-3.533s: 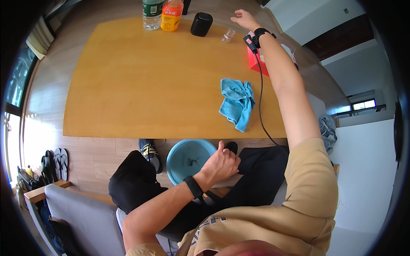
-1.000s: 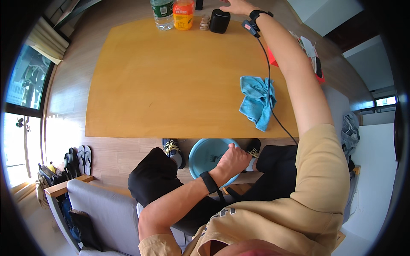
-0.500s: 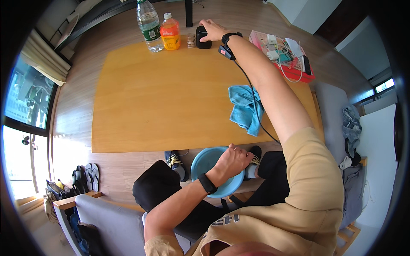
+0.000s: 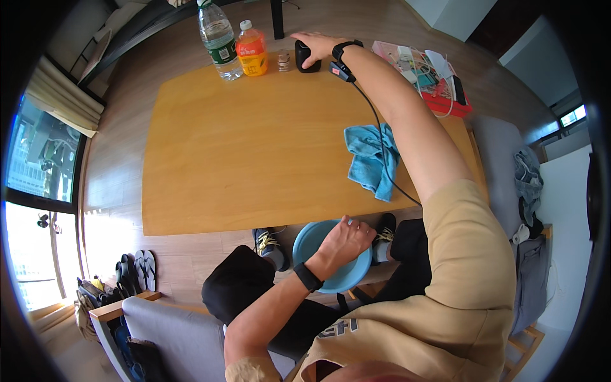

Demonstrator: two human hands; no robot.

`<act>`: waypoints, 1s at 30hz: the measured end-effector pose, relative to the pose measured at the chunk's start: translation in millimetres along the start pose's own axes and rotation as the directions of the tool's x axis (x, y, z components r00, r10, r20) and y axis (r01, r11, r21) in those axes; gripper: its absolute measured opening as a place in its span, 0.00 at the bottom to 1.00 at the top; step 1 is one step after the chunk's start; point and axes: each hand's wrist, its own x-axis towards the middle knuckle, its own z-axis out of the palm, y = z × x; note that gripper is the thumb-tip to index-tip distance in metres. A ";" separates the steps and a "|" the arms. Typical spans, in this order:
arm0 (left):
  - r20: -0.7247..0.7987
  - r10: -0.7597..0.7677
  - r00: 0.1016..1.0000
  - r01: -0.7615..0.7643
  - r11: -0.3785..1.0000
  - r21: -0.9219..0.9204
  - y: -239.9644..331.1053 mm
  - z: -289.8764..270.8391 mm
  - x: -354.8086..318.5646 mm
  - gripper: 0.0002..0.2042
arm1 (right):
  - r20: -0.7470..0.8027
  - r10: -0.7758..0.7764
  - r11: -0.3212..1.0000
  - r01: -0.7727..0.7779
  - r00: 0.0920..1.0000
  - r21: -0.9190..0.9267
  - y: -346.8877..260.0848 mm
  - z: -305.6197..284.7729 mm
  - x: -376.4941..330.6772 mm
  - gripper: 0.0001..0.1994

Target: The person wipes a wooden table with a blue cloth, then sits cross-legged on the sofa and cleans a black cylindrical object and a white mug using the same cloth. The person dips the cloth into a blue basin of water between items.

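At the far edge of the wooden table (image 4: 242,140), my right hand (image 4: 317,48) is closed around a small black rounded object (image 4: 307,58). Its thumb lies on the near side and the fingers reach over the top. My left hand (image 4: 347,243) hangs above a light blue basin (image 4: 308,245) between my feet, fingers loosely curled in, with nothing visible in them. A crumpled blue cloth (image 4: 369,159) lies on the table, under the cable from my right wrist.
Left of the black object stand a small stacked jar (image 4: 284,61), an orange drink bottle (image 4: 252,51) and a large clear water bottle (image 4: 219,44). A red box of cables and chargers (image 4: 439,83) sits at the far right corner. A grey sofa (image 4: 172,340) is at lower left.
The black object has shifted slightly right, away from the small jar, with my right hand on it. Its fingers are straighter now. My left hand keeps its pose over the basin.
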 end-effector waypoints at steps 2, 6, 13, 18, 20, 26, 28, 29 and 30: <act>-0.001 0.039 0.999 -0.039 0.998 0.046 -0.4 -4.5 6.5 0.05 | -0.033 -0.021 0.997 0.023 0.999 0.067 3.1 -9.8 -17.1 0.45; 0.016 0.071 0.997 -0.071 0.997 0.018 -0.2 -11.3 25.8 0.05 | -0.081 -0.055 0.977 0.071 0.995 0.199 46.9 -56.9 -99.6 0.30; -0.099 0.021 0.995 -0.021 1.000 0.008 -8.8 -19.6 50.1 0.21 | -0.311 0.310 0.908 -0.182 0.899 0.377 163.6 -192.1 -419.9 0.21; -0.051 -0.039 0.998 0.039 0.999 -0.006 -19.2 -12.2 51.5 0.26 | -0.459 0.728 0.660 -0.340 0.509 0.670 205.2 -249.0 -735.5 0.12; -0.034 -0.066 0.997 0.064 0.996 -0.056 -20.9 -8.0 48.1 0.24 | -0.464 0.812 0.580 -0.584 0.354 0.569 217.6 -247.2 -858.7 0.20; -0.099 -0.065 0.993 0.060 0.997 -0.056 -21.1 2.3 34.1 0.18 | -0.289 0.883 -0.070 -0.712 -0.371 0.699 217.8 -130.8 -1138.7 0.11; -0.042 -0.100 0.994 0.097 0.993 -0.074 -19.5 4.7 32.8 0.16 | -0.183 0.838 -0.229 -0.637 -0.513 0.736 219.1 -76.7 -1179.9 0.19; -0.009 -0.136 0.991 0.135 0.988 -0.077 -18.0 4.9 32.2 0.15 | -0.140 0.848 -0.278 -0.653 -0.511 0.705 221.6 -55.7 -1195.8 0.24; -0.002 -0.138 0.990 0.137 0.987 -0.080 -16.0 5.3 32.7 0.15 | -0.142 0.842 -0.286 -0.654 -0.521 0.700 226.9 -32.2 -1204.7 0.26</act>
